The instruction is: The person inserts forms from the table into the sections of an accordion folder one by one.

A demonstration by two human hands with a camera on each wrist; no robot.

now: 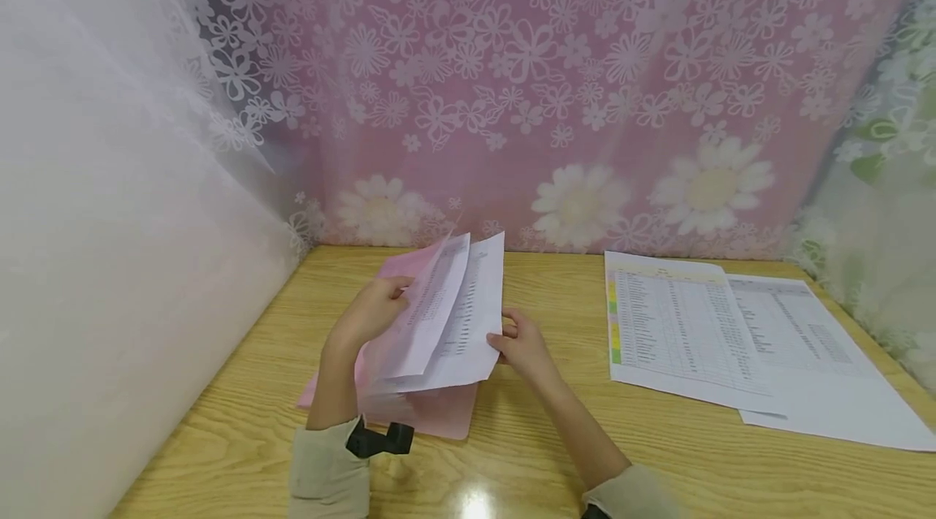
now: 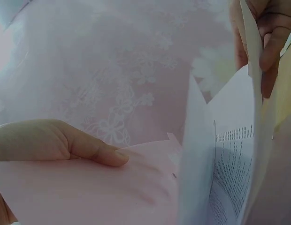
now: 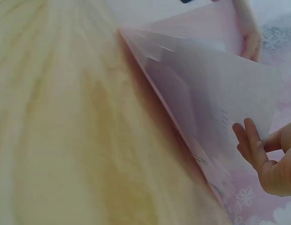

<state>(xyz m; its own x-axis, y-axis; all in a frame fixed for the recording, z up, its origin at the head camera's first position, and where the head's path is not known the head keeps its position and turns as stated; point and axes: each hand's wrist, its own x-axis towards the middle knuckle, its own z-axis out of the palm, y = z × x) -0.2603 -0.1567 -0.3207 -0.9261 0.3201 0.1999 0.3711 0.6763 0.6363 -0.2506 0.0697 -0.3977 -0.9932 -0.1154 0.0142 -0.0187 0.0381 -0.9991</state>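
Note:
A pink folder (image 1: 442, 413) lies on the table with its cover raised on the left. My left hand (image 1: 371, 312) grips that cover (image 2: 80, 192), thumb on one face and the other fingers behind it. Two printed white sheets stand tilted up inside, a smaller-looking front one (image 1: 431, 324) leaning toward the cover and another sheet (image 1: 475, 316) to its right. At the right edge of this second sheet, my right hand (image 1: 525, 348) pinches the paper between thumb and fingers. The right wrist view shows the right hand's fingers (image 3: 252, 140) on the sheet's blank back (image 3: 230, 84).
To the right, a printed sheet with a coloured left column (image 1: 680, 332) overlaps another printed sheet (image 1: 819, 365) on the wooden table (image 1: 241, 430). A flowered pink curtain (image 1: 512, 97) hangs behind the table, and a whitish sheet-like curtain (image 1: 132, 218) borders its left side.

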